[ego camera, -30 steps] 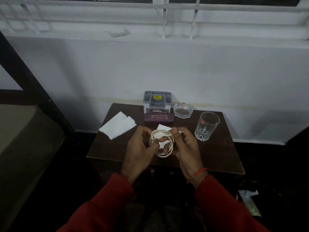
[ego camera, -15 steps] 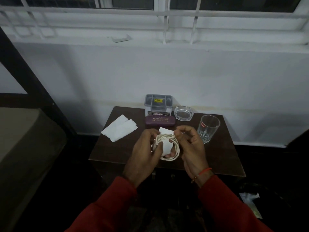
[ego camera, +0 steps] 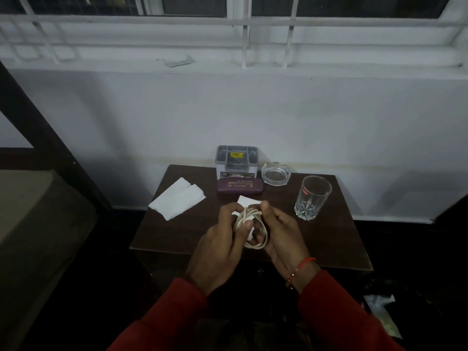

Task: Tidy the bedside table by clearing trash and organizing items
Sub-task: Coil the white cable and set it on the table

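White plastered wall (ego camera: pixel 253 117) across the rear, faintly stained along a horizontal line just above table height. Window (ego camera: pixel 253 6) above, dark glass behind white horizontal and vertical bars (ego camera: pixel 244 34). White sill ledge (ego camera: pixel 329 69) below the bars, with a small flat scrap (ego camera: pixel 177 62) lying on it. Dark wooden table (ego camera: pixel 329 239) set against the wall. Dark wooden post (ego camera: pixel 45 138) slanting at left, beside a pale padded surface (ego camera: pixel 38 224). Dark floor (ego camera: pixel 405 249) at right. Dim, cool, even lighting.
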{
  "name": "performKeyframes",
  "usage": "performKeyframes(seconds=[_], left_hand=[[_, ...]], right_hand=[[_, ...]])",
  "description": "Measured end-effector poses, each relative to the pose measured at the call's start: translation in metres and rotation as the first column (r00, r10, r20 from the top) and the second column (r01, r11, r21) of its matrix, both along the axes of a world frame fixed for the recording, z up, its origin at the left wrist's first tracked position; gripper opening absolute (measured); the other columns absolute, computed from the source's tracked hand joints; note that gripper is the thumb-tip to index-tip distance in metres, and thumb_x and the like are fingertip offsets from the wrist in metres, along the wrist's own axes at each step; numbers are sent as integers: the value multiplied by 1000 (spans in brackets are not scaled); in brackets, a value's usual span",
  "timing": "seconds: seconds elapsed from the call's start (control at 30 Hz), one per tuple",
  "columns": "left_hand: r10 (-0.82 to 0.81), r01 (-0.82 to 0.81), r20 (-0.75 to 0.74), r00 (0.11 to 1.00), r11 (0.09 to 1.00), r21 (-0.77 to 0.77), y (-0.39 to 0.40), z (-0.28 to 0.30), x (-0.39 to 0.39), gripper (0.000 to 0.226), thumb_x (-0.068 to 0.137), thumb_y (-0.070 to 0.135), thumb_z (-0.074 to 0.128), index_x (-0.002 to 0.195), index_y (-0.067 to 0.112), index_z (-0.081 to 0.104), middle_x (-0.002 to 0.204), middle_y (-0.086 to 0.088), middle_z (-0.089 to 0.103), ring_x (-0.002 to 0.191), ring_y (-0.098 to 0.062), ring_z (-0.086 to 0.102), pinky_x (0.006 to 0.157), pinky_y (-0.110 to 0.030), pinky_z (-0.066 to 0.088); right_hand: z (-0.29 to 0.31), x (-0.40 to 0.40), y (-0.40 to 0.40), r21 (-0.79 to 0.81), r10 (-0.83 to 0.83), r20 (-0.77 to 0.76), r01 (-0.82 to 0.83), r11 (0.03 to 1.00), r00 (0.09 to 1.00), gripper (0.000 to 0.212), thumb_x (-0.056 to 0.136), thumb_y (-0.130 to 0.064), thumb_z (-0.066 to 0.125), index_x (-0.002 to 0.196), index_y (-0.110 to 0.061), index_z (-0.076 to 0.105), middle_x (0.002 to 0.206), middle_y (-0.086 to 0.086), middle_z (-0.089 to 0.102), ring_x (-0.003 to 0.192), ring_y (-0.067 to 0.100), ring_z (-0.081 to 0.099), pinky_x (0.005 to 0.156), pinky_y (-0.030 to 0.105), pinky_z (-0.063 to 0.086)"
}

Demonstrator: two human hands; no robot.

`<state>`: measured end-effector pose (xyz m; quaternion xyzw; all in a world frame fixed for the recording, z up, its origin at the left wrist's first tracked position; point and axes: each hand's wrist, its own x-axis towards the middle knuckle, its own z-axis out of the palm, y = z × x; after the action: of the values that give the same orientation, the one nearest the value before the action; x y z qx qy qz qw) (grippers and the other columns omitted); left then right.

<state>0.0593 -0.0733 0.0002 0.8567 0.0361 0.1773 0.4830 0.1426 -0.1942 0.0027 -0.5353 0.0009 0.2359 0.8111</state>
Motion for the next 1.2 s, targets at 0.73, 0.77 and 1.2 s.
performKeyframes(seconds=[0.73,0.77,1.2], left_hand=[[288,-345,-194,938,836,-427,88,-17,56,23,98,15,67,118,22,75,94,-7,78,65,-20,74,58,-40,63],[321,-381,-206,924,798,-468,103,-20,65,22,98,14,66,118,18,74,95,-9,76,68,-23,74,61,-41,64],[348,-579,-530,774,728,-367,191,-49,201,13,101,-5,53,111,-4,62,90,-28,66,60,-34,65,39,-32,57]], right_hand=[[-14,34,4,-201,-176,118,197,960,977,25,94,-39,62,111,-21,66,117,9,69,115,26,64,98,47,53],[-14,37,4,-195,-188,117,208,958,975,29,94,-42,60,113,-21,65,116,9,69,114,25,64,98,47,53],[-32,69,29,-271,-206,74,218,938,976,26,101,-39,48,101,-23,69,103,4,73,104,24,66,92,48,55]])
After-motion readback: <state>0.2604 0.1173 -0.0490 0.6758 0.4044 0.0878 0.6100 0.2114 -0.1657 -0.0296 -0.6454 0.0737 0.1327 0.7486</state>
